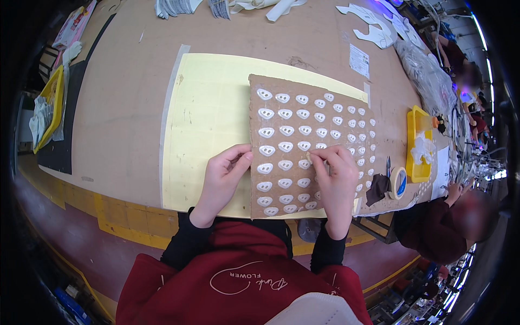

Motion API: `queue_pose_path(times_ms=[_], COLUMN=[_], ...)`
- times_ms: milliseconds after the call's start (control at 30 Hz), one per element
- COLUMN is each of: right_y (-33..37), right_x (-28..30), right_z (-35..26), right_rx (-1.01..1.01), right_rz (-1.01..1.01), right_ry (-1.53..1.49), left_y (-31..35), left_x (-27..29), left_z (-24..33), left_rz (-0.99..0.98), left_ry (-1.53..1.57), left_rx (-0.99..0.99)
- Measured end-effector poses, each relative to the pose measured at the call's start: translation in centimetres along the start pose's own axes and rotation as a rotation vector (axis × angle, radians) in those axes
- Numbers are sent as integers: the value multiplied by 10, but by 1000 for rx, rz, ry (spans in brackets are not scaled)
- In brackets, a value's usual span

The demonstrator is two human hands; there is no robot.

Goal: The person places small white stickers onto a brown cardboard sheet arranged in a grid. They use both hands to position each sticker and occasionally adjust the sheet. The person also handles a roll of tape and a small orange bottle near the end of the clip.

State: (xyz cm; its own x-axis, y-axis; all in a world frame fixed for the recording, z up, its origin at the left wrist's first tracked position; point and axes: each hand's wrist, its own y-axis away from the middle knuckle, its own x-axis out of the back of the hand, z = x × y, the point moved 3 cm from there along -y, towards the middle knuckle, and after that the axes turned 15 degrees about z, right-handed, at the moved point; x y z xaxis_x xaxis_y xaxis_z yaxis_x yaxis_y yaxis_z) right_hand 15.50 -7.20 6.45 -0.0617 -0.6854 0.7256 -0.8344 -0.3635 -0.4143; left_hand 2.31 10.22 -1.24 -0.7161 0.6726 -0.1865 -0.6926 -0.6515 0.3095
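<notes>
At frame centre, the left hand (225, 172) pinches the left edge of the brown cardboard sheet (303, 146), which lies on a yellow mat (208, 124) on the worktop (124, 97). The right hand (335, 176) pinches one small white oval piece (309, 156) on it.

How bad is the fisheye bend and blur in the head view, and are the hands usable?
Head view: table edges bow toward the black rim; light is even, with no harsh glare on the brown board; left hand and right hand are sharp at centre; the far right edge is smeared and dim.
</notes>
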Motion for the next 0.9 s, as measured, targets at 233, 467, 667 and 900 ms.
queue_pose_path(times_ms=[233,467,667,900], right_y=[-5,28,33,34], right_x=[26,22,7,9], right_z=[-6,-2,-17,-19], right_rx=[-207,-435,-27,-51], right_rz=[75,-88,-356,-370], right_ry=[-202,-923,-683,-654], left_y=[1,1,0,0], left_x=[-1,-1,-1,0], left_z=[2,2,1,-1], left_rz=[24,8,0,9], left_ry=[-24,-23,-18,-29], left_rx=[1,10,-1,-43])
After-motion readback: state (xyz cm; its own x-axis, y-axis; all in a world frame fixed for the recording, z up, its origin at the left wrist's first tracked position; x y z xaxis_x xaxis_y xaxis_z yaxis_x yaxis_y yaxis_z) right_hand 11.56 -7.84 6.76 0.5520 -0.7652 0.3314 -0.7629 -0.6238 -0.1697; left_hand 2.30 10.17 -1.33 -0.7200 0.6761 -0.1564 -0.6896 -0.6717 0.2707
